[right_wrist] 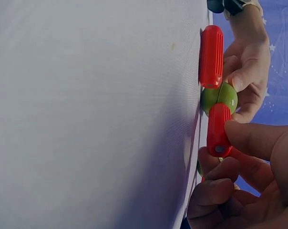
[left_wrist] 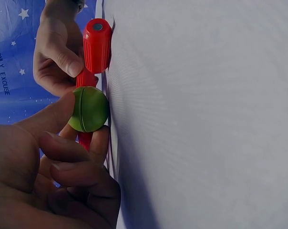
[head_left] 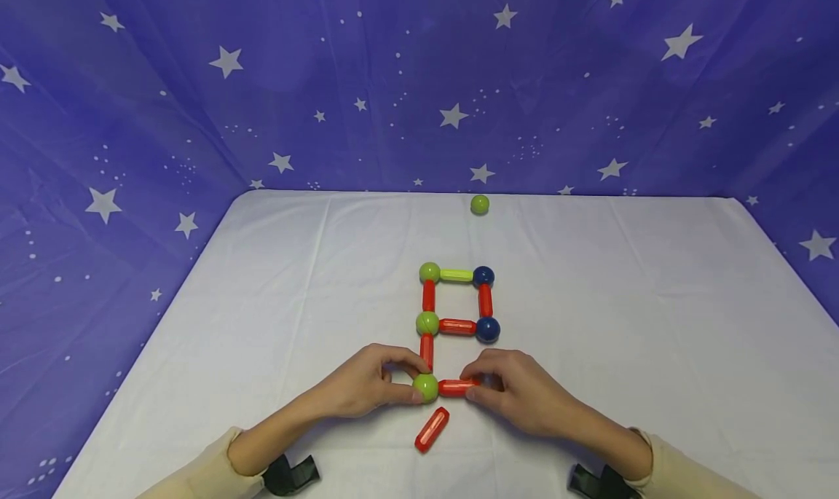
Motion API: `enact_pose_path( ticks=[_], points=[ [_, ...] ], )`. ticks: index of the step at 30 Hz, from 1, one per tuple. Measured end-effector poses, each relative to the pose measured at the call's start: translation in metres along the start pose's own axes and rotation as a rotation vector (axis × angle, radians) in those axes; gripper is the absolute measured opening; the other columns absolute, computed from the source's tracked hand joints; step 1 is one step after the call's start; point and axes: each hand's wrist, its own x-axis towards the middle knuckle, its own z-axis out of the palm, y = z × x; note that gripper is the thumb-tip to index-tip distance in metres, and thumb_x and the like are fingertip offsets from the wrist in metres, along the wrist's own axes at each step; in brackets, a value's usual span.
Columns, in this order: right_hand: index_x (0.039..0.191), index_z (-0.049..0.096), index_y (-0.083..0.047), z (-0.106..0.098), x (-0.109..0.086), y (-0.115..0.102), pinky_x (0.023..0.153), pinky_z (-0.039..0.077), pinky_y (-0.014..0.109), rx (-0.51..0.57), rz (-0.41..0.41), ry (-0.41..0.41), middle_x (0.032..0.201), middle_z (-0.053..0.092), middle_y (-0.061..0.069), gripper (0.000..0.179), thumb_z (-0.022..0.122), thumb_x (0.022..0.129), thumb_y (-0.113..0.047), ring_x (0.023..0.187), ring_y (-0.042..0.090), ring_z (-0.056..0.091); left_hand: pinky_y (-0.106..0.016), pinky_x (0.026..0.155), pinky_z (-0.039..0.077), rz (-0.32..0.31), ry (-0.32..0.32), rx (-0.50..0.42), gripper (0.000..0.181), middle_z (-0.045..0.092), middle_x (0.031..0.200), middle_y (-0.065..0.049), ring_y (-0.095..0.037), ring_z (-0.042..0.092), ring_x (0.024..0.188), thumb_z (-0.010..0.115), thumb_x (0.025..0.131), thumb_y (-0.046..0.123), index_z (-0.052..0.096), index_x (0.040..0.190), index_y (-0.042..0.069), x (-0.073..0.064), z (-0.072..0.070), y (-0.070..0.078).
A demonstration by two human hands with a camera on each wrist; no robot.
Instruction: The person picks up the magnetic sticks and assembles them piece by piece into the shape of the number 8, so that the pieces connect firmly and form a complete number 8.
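In the head view my left hand (head_left: 360, 382) pinches the nearest green ball (head_left: 425, 387) between thumb and fingers. My right hand (head_left: 524, 393) grips a red magnetic rod (head_left: 454, 388) whose left end meets that ball. Another red rod (head_left: 427, 351) runs from the ball back to a second green ball (head_left: 427, 323). Behind this lies a square of rods and balls, with a lime rod (head_left: 457, 274) at its far side and a dark blue ball (head_left: 488, 329) at its near right corner. The right wrist view shows the gripped rod's free end (right_wrist: 220, 149) with a metal tip.
A loose red rod (head_left: 432, 430) lies slanted on the white cloth (head_left: 655, 302), just in front of the hands. One green ball (head_left: 480, 205) sits alone near the table's back edge. Blue starry fabric (head_left: 393, 69) hangs behind and at both sides.
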Motion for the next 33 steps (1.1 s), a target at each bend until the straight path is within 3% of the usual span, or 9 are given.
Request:
enact_pose_path(
  ticks=[14,33],
  points=[
    [0.103,0.075,-0.017,0.0014,-0.0001,0.0027,0.059,0.044,0.024,0.013,-0.032,0.008,0.084,0.061,-0.016,0.013,0.073,0.090,-0.016,0.068,0.006,0.052,-0.022,0.050,0.035,0.004,0.007,0.008,0.025,0.066,0.097,0.008,-0.008,0.041,0.051,0.079,0.085,0.024,0.072,0.108,0.017,-0.0001,0.0002,-0.0011],
    [0.103,0.076,-0.019,0.0005,-0.0007,0.0031,0.058,0.044,0.024,0.024,-0.014,0.000,0.083,0.062,-0.016,0.014,0.074,0.089,-0.019,0.068,0.008,0.053,-0.021,0.050,0.035,0.005,0.010,0.007,0.024,0.066,0.098,0.008,-0.007,0.041,0.050,0.079,0.086,0.023,0.072,0.108,0.017,0.0000,0.0008,-0.0023]
  ],
)
